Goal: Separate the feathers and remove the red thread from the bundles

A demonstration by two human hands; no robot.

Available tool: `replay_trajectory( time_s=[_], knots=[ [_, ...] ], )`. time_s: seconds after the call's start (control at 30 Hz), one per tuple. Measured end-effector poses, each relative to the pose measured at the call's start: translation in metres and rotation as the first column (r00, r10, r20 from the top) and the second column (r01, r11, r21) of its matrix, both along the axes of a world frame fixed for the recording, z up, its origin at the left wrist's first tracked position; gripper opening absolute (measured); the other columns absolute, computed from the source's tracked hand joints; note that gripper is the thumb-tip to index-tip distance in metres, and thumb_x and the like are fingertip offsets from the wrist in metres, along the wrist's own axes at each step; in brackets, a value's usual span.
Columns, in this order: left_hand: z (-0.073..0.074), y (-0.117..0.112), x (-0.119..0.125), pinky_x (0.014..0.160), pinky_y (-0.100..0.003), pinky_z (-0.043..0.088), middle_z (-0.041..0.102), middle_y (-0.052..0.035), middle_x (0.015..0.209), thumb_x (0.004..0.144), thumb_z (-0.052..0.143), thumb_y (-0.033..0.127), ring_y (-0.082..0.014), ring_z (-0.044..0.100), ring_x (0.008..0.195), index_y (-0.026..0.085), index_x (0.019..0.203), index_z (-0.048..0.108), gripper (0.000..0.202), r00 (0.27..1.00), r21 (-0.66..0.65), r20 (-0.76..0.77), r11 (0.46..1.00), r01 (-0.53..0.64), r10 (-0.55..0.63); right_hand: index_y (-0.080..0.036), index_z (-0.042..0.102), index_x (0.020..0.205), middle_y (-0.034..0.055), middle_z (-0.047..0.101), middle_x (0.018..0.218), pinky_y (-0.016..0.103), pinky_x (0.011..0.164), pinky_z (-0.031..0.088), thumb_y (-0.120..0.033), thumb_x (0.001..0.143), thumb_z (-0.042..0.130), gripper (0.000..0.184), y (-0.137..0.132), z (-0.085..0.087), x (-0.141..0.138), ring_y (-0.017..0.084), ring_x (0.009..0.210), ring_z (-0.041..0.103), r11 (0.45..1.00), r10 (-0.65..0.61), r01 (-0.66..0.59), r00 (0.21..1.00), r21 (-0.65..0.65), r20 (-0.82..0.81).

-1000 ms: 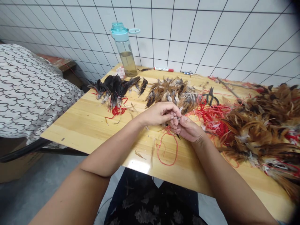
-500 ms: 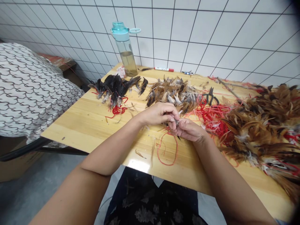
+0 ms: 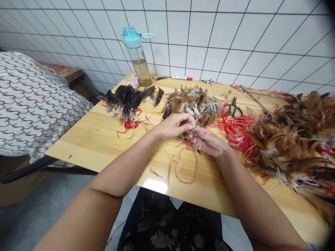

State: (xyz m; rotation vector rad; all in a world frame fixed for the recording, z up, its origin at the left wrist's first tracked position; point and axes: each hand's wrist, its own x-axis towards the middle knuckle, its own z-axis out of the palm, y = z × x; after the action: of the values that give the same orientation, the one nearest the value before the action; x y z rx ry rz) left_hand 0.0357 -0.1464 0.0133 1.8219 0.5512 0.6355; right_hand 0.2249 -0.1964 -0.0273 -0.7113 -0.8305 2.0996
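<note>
My left hand [image 3: 179,124] and my right hand [image 3: 208,141] meet over the middle of the wooden table [image 3: 104,146]. Both pinch a small greyish feather [image 3: 194,131] between their fingertips; most of it is covered by the fingers. A red string [image 3: 176,167] trails from beneath the hands and lies in a loop on the tabletop. Just beyond my hands is a pile of brown and white feathers [image 3: 193,103]. A tangle of red string [image 3: 239,129] lies to the right of my right hand.
At the far left stand black feathers [image 3: 127,99] and a water bottle [image 3: 140,66]. Small pliers or snips [image 3: 234,108] rest behind the tangle. A large brown feather heap [image 3: 293,136] covers the right side. A red marker [image 3: 181,77] lies by the tiled wall.
The right thumb and fingers have shifted slightly up and left, and more of the greyish feather shows between the fingertips. The camera view has moved a little.
</note>
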Motion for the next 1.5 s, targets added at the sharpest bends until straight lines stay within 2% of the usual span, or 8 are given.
replay_trajectory(
  time_s=[0.2, 0.5, 0.6, 0.73, 0.87, 1.2, 1.33, 1.5],
  knots=[
    [0.007, 0.004, -0.005, 0.068, -0.021, 0.043, 0.060, -0.0029, 0.081, 0.085, 0.055, 0.026, -0.0103, 0.055, 0.072, 0.014, 0.084, 0.059, 0.013, 0.998, 0.267, -0.058, 0.963, -0.022, 0.038, -0.016, 0.065, 0.096, 0.0038, 0.067, 0.090, 0.017, 0.056, 0.047, -0.044, 0.070, 0.078, 0.041, 0.001, 0.004, 0.008, 0.007, 0.067, 0.057, 0.997, 0.056, -0.054, 0.998, -0.050, 0.034],
    [0.008, 0.004, -0.004, 0.078, -0.025, 0.044, 0.063, -0.0055, 0.084, 0.086, 0.055, 0.022, -0.0132, 0.058, 0.081, 0.015, 0.084, 0.065, 0.012, 0.985, 0.444, -0.148, 0.883, 0.151, -0.094, -0.016, 0.061, 0.074, -0.0034, 0.062, 0.066, 0.017, 0.057, 0.046, -0.028, 0.064, 0.085, 0.029, 0.004, -0.004, -0.002, 0.005, 0.060, 0.055, 0.981, -0.194, 0.194, 0.980, 0.012, 0.040],
    [0.006, 0.002, -0.003, 0.079, -0.025, 0.044, 0.065, -0.0068, 0.089, 0.087, 0.054, 0.023, -0.0135, 0.059, 0.084, 0.015, 0.090, 0.067, 0.015, 0.988, 0.378, -0.128, 0.916, 0.134, -0.092, -0.015, 0.059, 0.072, -0.0038, 0.061, 0.065, 0.017, 0.057, 0.045, -0.027, 0.062, 0.086, 0.031, 0.004, -0.007, -0.005, 0.005, 0.059, 0.054, 0.978, -0.210, 0.209, 0.975, 0.018, 0.067],
    [0.003, -0.001, -0.001, 0.078, -0.024, 0.046, 0.066, -0.0077, 0.094, 0.090, 0.053, 0.028, -0.0127, 0.061, 0.084, 0.013, 0.099, 0.063, 0.020, 0.996, 0.115, -0.020, 0.990, 0.085, -0.084, -0.015, 0.059, 0.069, -0.0038, 0.061, 0.062, 0.017, 0.055, 0.043, -0.027, 0.056, 0.089, 0.035, 0.004, -0.007, -0.005, 0.005, 0.056, 0.053, 0.976, -0.217, 0.218, 0.974, -0.006, 0.069],
    [-0.002, -0.003, 0.002, 0.072, -0.022, 0.045, 0.064, -0.0051, 0.085, 0.085, 0.062, 0.033, -0.0111, 0.059, 0.078, 0.011, 0.094, 0.060, 0.024, 0.995, -0.101, 0.094, 0.994, 0.031, -0.021, -0.016, 0.054, 0.064, -0.0041, 0.059, 0.059, 0.017, 0.053, 0.042, -0.025, 0.053, 0.090, 0.039, 0.004, -0.007, -0.005, 0.005, 0.054, 0.052, 0.967, -0.243, 0.246, 0.969, -0.060, 0.047],
    [-0.011, -0.004, 0.010, 0.064, -0.021, 0.040, 0.060, -0.0012, 0.076, 0.075, 0.071, 0.030, -0.0080, 0.053, 0.067, 0.012, 0.086, 0.063, 0.022, 0.967, -0.293, 0.212, 0.953, -0.075, 0.141, -0.016, 0.062, 0.068, -0.0042, 0.061, 0.061, 0.017, 0.051, 0.041, -0.028, 0.052, 0.090, 0.035, 0.005, -0.006, -0.005, 0.004, 0.051, 0.049, 0.965, -0.262, 0.263, 0.964, -0.003, 0.040],
    [-0.013, -0.005, 0.011, 0.062, -0.022, 0.038, 0.059, -0.0012, 0.074, 0.074, 0.071, 0.029, -0.0074, 0.051, 0.063, 0.012, 0.085, 0.063, 0.022, 0.957, -0.370, 0.249, 0.928, -0.047, 0.148, -0.015, 0.066, 0.070, -0.0036, 0.062, 0.061, 0.018, 0.051, 0.039, -0.030, 0.052, 0.090, 0.034, 0.005, -0.005, -0.003, 0.004, 0.052, 0.048, 0.969, -0.245, 0.244, 0.968, 0.039, 0.046],
    [-0.009, -0.007, 0.012, 0.065, -0.022, 0.038, 0.060, -0.0014, 0.077, 0.075, 0.071, 0.028, -0.0076, 0.052, 0.067, 0.012, 0.084, 0.064, 0.020, 0.966, -0.338, 0.231, 0.941, -0.033, 0.117, -0.016, 0.065, 0.067, -0.0033, 0.060, 0.060, 0.020, 0.053, 0.040, -0.031, 0.056, 0.088, 0.030, 0.006, -0.003, 0.000, 0.006, 0.054, 0.049, 0.960, -0.273, 0.269, 0.961, 0.073, 0.052]
  ],
)
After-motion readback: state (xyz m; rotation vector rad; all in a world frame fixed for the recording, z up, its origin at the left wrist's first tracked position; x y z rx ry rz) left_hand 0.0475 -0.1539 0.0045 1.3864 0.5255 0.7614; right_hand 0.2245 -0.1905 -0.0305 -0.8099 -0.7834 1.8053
